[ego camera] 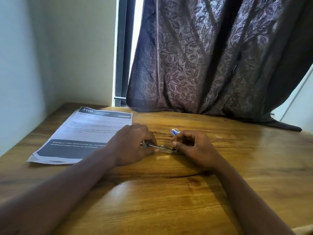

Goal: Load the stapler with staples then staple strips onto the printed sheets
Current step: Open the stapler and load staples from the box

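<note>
A small metal stapler [165, 148] lies on the wooden table [169, 192] between my two hands, its thin rod drawn out to the left. My left hand [133, 145] grips the stapler's left end and the rod. My right hand [193, 145] pinches the stapler's right end with thumb and fingers; whether it also holds staples is hidden. A small blue staple box [175, 130] rests just behind my right hand. A stack of printed sheets [84, 134] with dark bands lies at the left, partly under my left wrist.
A dark leaf-patterned curtain [211, 65] hangs down onto the table's far edge. White walls close in the left side and back corner. A small pale scrap [218, 136] lies on the table to the right of the box.
</note>
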Tool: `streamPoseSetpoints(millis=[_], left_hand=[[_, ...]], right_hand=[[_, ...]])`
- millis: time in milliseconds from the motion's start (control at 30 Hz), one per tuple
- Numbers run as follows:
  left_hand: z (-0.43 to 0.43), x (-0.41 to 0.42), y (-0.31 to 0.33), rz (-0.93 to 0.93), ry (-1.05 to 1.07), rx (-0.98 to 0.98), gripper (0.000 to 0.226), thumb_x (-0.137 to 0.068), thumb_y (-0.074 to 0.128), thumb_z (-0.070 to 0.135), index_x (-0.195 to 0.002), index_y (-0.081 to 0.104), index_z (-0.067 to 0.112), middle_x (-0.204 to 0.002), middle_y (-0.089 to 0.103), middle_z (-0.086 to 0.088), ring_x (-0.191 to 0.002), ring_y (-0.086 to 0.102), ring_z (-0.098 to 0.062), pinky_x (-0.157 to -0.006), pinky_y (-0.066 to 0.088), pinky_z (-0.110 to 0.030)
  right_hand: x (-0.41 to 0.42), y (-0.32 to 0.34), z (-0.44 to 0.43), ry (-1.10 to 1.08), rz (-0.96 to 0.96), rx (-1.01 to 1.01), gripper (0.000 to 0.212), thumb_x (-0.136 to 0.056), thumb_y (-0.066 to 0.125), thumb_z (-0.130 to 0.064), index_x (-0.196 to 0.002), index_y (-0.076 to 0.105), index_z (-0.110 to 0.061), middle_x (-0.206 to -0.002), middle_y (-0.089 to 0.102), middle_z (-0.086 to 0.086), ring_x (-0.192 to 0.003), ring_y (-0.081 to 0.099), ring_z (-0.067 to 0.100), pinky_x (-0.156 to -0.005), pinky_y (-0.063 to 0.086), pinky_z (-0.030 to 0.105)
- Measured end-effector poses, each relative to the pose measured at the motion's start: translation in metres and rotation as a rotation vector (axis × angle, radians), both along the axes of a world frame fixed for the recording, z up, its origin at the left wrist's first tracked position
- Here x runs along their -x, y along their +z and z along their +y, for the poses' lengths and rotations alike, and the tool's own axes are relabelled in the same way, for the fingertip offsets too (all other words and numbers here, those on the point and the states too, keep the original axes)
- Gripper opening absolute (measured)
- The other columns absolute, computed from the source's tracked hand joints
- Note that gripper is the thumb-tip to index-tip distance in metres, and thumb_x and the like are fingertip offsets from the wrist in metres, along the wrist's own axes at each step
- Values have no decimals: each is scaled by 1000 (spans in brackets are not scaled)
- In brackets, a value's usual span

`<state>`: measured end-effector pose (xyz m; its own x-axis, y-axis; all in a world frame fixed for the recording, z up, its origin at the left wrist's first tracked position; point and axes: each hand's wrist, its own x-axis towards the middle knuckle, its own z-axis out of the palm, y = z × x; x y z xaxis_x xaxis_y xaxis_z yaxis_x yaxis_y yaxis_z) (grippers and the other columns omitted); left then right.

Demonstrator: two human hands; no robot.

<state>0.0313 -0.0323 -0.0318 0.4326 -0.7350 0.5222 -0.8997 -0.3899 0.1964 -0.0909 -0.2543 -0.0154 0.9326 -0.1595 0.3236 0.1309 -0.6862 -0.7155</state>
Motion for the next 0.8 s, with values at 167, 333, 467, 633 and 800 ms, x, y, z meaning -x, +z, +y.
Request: streamPoseSetpoints(millis=[167, 333, 467, 633, 800], left_hand=[[-2, 3, -2, -12, 30, -48, 38, -87, 63, 65, -109, 74, 37, -98, 63, 19, -96, 55, -6, -82, 38, -32], [-1, 4, 1, 7, 33, -86, 39, -88, 62, 66, -113, 73, 38, -107, 65, 19, -100, 54, -3, -85, 34, -32], [-1, 3, 1, 0, 43, -120, 45, -88, 58, 70, -119, 70, 39, -117, 61, 20, -115, 50, -4, -92, 33, -33], [0, -1, 0, 136, 64, 5, 61, -84, 50, 77, -130, 63, 38, -132, 58, 18, -125, 51, -7, -104, 41, -42], [-1, -3, 5, 427, 138, 459, 47, -95, 68, 40, -140, 57, 30, -129, 60, 10, -102, 63, -4, -78, 57, -24]], right_hand=[[-11, -2, -16, -218, -116, -24, 12, -96, 68, -28, -89, 76, -22, -85, 76, -2, -83, 71, 18, -80, 60, 43], [-41, 2, -28, -425, -3, 149, 13, -92, 70, -36, -89, 75, -24, -82, 73, -9, -80, 70, 10, -77, 61, 40], [-65, 1, -29, -442, 235, 362, 38, -82, 73, -59, -93, 75, -23, -88, 73, -8, -81, 67, 11, -75, 60, 40], [-75, 5, -20, -405, 132, 396, 39, -79, 81, -44, -112, 71, -24, -104, 73, -6, -91, 65, 11, -79, 56, 35], [-82, 21, 9, -32, -88, 217, 33, -83, 81, -18, -115, 72, -24, -100, 74, -8, -75, 68, 3, -67, 54, 23]])
